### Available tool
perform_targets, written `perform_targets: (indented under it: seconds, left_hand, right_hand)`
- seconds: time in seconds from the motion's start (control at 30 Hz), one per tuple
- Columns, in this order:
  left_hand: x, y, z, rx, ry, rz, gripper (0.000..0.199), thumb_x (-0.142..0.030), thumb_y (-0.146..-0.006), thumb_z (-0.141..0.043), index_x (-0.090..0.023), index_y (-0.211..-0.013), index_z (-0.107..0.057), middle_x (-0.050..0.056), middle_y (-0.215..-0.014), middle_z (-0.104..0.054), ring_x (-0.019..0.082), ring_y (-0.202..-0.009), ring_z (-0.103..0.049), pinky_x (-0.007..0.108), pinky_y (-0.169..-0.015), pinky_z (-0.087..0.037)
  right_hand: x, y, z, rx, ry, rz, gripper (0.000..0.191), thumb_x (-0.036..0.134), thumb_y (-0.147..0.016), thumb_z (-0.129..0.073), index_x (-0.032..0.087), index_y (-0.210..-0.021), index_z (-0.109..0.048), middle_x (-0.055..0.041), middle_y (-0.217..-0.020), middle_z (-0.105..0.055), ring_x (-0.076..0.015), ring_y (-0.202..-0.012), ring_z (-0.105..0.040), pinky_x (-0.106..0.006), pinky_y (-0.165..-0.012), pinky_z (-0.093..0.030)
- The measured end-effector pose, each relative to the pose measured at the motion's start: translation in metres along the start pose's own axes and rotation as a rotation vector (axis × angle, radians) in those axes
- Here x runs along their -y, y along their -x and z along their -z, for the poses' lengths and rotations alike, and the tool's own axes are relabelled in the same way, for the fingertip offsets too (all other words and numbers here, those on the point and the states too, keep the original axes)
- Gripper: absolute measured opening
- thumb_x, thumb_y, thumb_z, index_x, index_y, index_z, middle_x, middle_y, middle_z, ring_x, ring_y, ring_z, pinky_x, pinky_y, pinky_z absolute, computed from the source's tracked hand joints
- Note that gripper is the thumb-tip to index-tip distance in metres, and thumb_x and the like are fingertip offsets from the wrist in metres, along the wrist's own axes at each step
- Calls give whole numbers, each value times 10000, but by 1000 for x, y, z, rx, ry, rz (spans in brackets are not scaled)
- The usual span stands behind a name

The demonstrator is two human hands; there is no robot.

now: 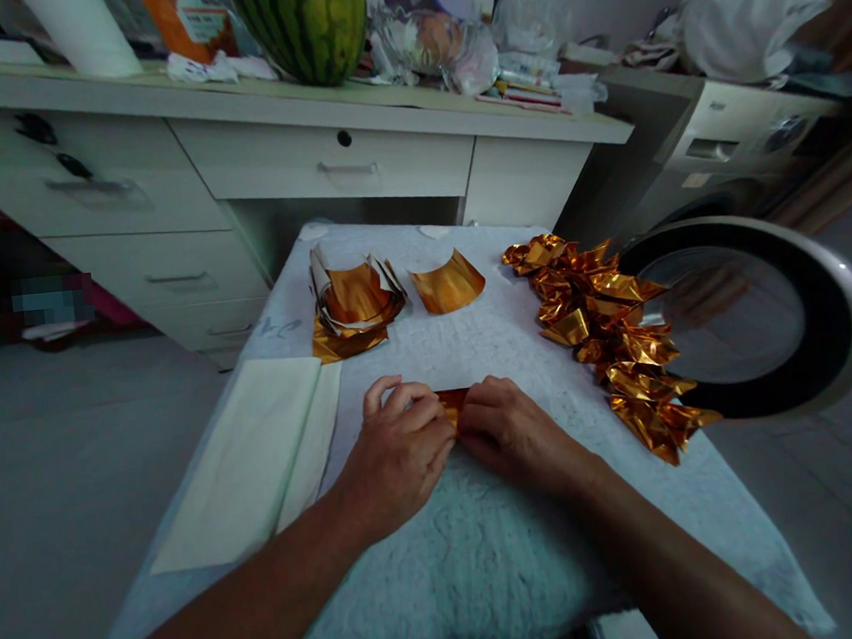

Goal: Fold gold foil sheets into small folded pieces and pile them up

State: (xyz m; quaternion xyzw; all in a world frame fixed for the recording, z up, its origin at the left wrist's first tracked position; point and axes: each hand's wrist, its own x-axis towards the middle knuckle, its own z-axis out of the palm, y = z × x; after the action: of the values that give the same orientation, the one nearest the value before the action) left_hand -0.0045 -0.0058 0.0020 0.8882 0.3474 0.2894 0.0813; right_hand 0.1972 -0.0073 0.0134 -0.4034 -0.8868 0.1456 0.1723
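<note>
Between my two hands, near the middle of the cloth-covered table, is a piece of gold foil paper (451, 408), mostly hidden by the fingers. My left hand (400, 448) grips its left end with curled fingers. At the right end, my right hand (516, 431) is closed on the same sheet. Ahead of them lies a single curved gold foil sheet (449, 283). Left of that sits a stack of curled gold foil sheets (355, 296) with pale backs. To the right is a long heap of folded, crumpled gold foil pieces (599, 323).
White folded paper (250, 457) lies at the table's left side. Behind stands a white desk (407, 125) with drawers, carrying a cut watermelon (303, 25), plastic bags and packets. A washing machine's open round door (749, 313) reaches close to the table's right edge.
</note>
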Motion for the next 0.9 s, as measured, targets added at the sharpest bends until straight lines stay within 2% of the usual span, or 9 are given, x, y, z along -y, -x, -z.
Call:
perform_targets:
  seconds: [0.1,0.37,0.53,0.6,0.73,0.8,0.9]
  left_hand:
    - [2,-1,4,-16,-22,10,164,-190,-928,-556,-232,-826,-678,7,-825,-683,230,-968,-564,521,-1006,-280]
    - [5,-1,16,-88,-76,39,140,-192,-912,-580,-227,-817,-676,2,-830,-703,238,-943,-582,520,-981,-289]
    - [11,2,22,-171,-112,80,135,-199,-908,-573,-225,-822,-673,24,-863,-704,254,-953,-577,510,-937,-341]
    - [10,3,20,-187,-100,78,79,-231,-899,-595,-222,-908,-673,46,-927,-696,259,-967,-573,483,-904,-386]
    - [6,2,12,-156,-85,42,218,-278,-882,-644,-212,-1089,-650,85,-1086,-648,255,-984,-570,431,-854,-464]
    - [4,2,8,-126,-61,16,124,-224,-914,-595,-210,-1011,-672,64,-1016,-650,214,-905,-588,367,-792,-495]
    - [6,4,5,-107,-11,4,181,-167,-950,-511,-196,-880,-675,26,-887,-645,146,-765,-612,266,-678,-508]
  right_hand:
    - [-3,1,-2,-50,48,14,167,183,-933,-563,180,-792,-652,-38,-805,-599,-176,-802,-508,-316,-734,-343]
    - [-15,4,7,-172,76,32,203,252,-937,-590,190,-761,-669,-30,-764,-609,-171,-771,-502,-316,-717,-321]
    - [-25,9,11,-265,96,10,247,248,-958,-548,185,-751,-666,-48,-764,-615,-178,-760,-497,-321,-703,-327]
    - [-25,10,11,-290,101,2,249,255,-958,-549,189,-750,-669,-52,-773,-624,-181,-761,-500,-325,-704,-333]
    - [-15,7,6,-313,84,36,192,282,-934,-600,204,-785,-693,-50,-822,-651,-184,-793,-519,-330,-726,-351]
    - [-8,6,3,-296,81,50,202,277,-952,-575,218,-811,-706,-46,-837,-659,-183,-813,-532,-333,-739,-362]
    - [-7,6,2,-291,69,59,193,289,-959,-568,242,-862,-728,-41,-844,-665,-181,-822,-543,-338,-749,-377]
